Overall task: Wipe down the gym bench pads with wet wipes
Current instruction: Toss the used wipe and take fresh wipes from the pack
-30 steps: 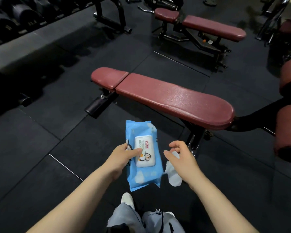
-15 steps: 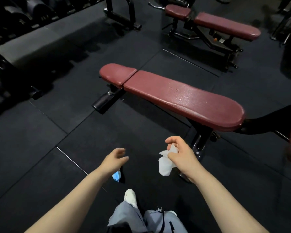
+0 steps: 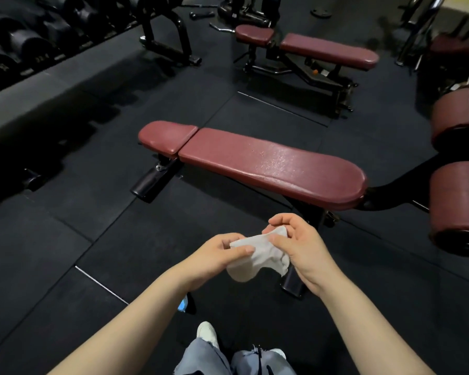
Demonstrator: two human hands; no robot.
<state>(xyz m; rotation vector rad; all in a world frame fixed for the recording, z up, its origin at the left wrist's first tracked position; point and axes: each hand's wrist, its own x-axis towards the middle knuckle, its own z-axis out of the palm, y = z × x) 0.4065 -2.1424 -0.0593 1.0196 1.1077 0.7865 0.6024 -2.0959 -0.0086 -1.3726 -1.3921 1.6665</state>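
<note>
A white wet wipe (image 3: 257,257) hangs crumpled between both hands in front of me. My left hand (image 3: 217,255) pinches its left edge and my right hand (image 3: 301,247) grips its right side. Just beyond them stands a flat gym bench with a long dark-red back pad (image 3: 271,166) and a short seat pad (image 3: 165,138) at its left end; the long pad shines. A sliver of the blue wipe packet (image 3: 182,305) shows on the floor under my left forearm, mostly hidden.
A second red bench (image 3: 328,51) stands farther back. Red roller pads (image 3: 458,207) are at the right edge. Dumbbells on a rack (image 3: 25,41) line the far left. The floor is black rubber matting. My shoes and jeans (image 3: 209,353) are at the bottom.
The blue packet left my left hand and dropped to the floor. My left hand then came across to take hold of the wipe with the right hand.
</note>
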